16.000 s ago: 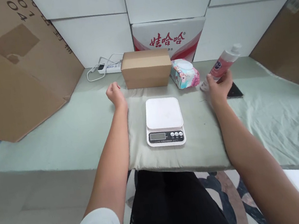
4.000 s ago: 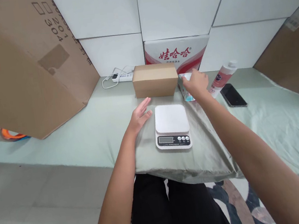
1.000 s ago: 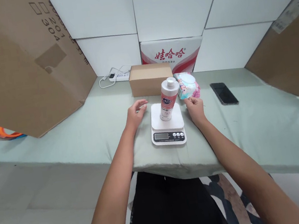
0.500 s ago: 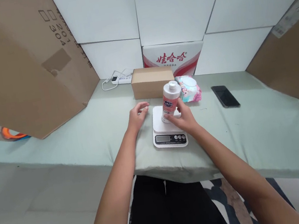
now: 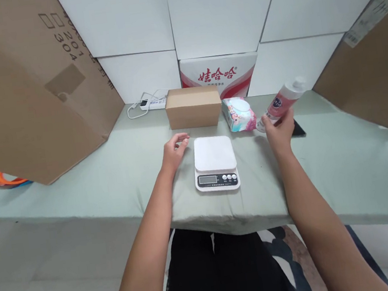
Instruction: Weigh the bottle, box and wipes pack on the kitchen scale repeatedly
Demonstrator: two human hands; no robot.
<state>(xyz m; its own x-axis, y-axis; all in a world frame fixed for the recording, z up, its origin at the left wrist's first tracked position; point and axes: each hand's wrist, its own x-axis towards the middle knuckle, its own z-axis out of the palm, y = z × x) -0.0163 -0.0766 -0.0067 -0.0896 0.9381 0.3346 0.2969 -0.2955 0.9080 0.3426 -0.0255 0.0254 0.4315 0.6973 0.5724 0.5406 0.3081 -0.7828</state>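
A white bottle with a pink label is gripped in my right hand, tilted with its cap towards the upper right. It is held right of the wet-wipes pack and partly in front of a black phone. My left hand rests on the table, fingers loosely curved and apart, holding nothing. Just right of that hand sits a white kitchen scale with its platform bare. I cannot read any figure on its display.
Behind the scale stands a brown cardboard box, with a power strip and white cable to its left. A white and red carton is against the wall. Large cardboard sheets flank the table, and tape rolls lie far left.
My right hand has lifted the bottle off the scale and carried it to the right, tipping it over to a slant. The left hand has stayed beside the scale.
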